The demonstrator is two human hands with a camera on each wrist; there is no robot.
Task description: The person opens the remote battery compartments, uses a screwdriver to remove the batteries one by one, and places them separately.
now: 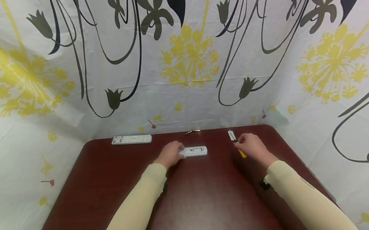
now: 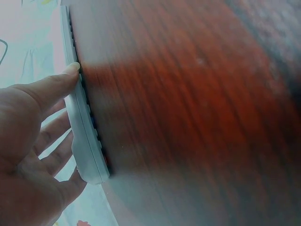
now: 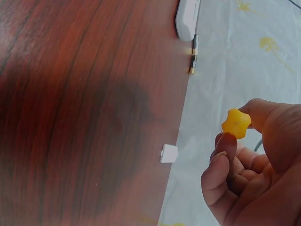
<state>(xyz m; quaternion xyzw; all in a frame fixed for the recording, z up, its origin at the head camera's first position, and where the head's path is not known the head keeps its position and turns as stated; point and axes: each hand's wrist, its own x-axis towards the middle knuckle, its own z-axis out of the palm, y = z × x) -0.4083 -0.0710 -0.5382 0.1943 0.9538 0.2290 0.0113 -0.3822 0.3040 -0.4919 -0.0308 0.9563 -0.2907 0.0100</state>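
On the near side, the right hand [image 1: 253, 146] has thumb and fingertips closed together on a yellow tool [image 1: 242, 153], the other fingers curled in; the tool's long axis slants, yellow end pointing near and slightly right. To its left, the left hand [image 1: 171, 154] spans a white remote [image 1: 194, 151] by its left end, thumb on the near edge and fingers around the far one, parted by its width. The remote lies mid-table, buttons down, long axis left to right, free end pointing right. Farther off, a small white piece [image 1: 231, 135] lies at right, a second remote [image 1: 131, 139] lies buttons up at left, and batteries [image 1: 192, 131] lie between at the table's [image 1: 193, 203] far edge.
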